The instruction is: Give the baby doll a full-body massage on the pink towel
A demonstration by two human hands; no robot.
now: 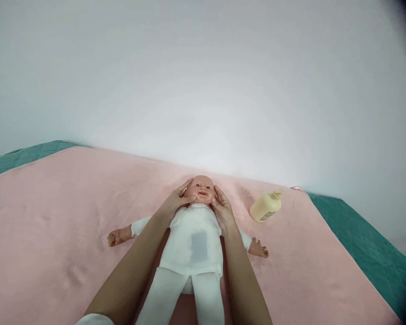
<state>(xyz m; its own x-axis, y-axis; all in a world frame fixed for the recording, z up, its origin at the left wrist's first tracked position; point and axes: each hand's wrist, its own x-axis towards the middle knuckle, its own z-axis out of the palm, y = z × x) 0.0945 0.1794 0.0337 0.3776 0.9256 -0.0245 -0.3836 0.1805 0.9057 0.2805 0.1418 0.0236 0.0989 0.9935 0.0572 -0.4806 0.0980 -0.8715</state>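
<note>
A baby doll with a white cloth body lies on its back, its head towards the far side. My left hand cups one side of the doll's head, with the thumb along the cheek near the chin. On the other side my right hand holds the head the same way, thumb at the jaw and fingers up beside the temple. The doll's arms stretch out to both sides, and a grey patch marks its chest. Parts of its upper arms are hidden behind my hands and forearms.
A pale yellow pump bottle lies tilted to the right of the doll's head. The doll rests on a pink blanket, spread over a green sheet that shows at both sides. A plain white wall rises behind.
</note>
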